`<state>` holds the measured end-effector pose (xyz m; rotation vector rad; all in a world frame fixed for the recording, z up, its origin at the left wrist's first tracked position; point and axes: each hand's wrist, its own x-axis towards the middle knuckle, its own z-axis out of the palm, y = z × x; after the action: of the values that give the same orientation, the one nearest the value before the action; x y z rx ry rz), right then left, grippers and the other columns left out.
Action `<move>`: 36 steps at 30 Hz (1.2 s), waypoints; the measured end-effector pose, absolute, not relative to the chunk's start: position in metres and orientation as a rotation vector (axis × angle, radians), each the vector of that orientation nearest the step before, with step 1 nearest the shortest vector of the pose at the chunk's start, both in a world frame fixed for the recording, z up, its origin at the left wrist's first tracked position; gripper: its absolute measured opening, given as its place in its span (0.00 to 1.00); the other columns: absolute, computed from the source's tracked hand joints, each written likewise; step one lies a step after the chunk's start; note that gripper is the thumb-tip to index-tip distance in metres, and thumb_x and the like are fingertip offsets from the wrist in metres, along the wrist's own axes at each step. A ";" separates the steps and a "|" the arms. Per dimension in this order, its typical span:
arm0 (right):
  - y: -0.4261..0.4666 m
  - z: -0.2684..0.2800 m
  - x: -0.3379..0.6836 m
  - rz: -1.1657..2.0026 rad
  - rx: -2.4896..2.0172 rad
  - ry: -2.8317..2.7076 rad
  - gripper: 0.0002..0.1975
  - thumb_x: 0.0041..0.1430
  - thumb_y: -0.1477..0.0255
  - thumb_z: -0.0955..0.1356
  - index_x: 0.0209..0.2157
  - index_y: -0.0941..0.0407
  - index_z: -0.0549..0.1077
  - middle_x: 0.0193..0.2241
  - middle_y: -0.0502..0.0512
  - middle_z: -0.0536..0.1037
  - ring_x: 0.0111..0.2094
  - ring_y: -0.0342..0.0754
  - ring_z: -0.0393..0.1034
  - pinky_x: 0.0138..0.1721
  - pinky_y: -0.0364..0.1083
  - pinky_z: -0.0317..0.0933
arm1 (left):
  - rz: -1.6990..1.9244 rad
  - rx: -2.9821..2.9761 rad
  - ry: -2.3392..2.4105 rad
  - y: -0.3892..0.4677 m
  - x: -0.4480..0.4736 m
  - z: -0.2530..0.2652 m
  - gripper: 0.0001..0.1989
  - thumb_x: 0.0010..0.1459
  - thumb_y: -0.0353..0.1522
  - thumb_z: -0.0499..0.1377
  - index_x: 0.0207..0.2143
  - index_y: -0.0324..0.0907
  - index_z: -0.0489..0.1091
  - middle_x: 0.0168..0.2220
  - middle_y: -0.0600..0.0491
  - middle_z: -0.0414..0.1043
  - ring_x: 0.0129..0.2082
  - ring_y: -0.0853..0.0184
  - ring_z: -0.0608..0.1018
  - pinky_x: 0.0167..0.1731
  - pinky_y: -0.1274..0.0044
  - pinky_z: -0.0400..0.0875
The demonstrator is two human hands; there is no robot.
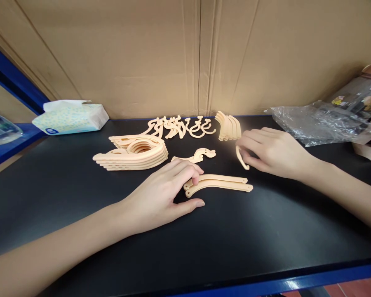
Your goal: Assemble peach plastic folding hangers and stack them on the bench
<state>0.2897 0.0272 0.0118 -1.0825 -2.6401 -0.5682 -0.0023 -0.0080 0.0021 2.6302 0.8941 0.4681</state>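
Note:
My right hand [268,152] pinches a slim, curved peach plastic hanger arm [242,158], tilted just above the black tabletop. My left hand [165,189] rests palm down with thumb apart, its fingertips touching the left end of two curved hanger arms [219,183] lying side by side. Just beyond its fingers lies a wavy hanger piece [204,154], partly hidden by the hand. A stack of folded hangers [132,156] sits farther left. At the back are a pile of S-shaped pieces [171,127], several hooks [199,127] and a bunch of upright-leaning arms [228,127].
A tissue pack [71,117] stands at the back left. Crumpled clear plastic bags [321,119] lie at the back right. Cardboard [154,57] walls off the rear. A blue metal edge [281,284] runs along the table's front.

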 end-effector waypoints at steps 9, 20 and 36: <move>0.016 0.011 0.269 0.948 -1.112 -1.923 0.10 0.55 0.63 0.70 0.29 0.56 0.72 0.27 0.50 0.73 0.26 0.42 0.65 0.29 0.44 0.61 | 0.487 2.768 0.875 -0.010 0.000 0.002 0.09 0.62 0.37 0.58 0.37 0.43 0.61 0.52 0.51 0.68 0.52 0.62 0.68 0.49 0.71 0.65; 0.021 0.001 0.265 1.342 -1.101 -1.761 0.10 0.50 0.66 0.75 0.27 0.57 0.74 0.25 0.47 0.72 0.27 0.39 0.63 0.29 0.41 0.59 | 0.542 2.926 0.840 -0.011 0.000 0.000 0.09 0.63 0.38 0.57 0.35 0.42 0.65 0.53 0.49 0.68 0.59 0.60 0.64 0.55 0.70 0.62; 0.021 0.000 0.265 1.344 -1.141 -1.794 0.11 0.52 0.63 0.74 0.30 0.56 0.75 0.30 0.49 0.75 0.31 0.42 0.68 0.34 0.43 0.63 | 0.881 2.204 0.926 -0.015 0.003 0.008 0.04 0.62 0.33 0.60 0.36 0.43 0.69 0.33 0.59 0.71 0.32 0.74 0.72 0.35 0.82 0.66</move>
<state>0.2655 0.0214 -0.0001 -1.1405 -1.7935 1.3444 0.0028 -0.0148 0.0082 2.2043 0.9256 0.8809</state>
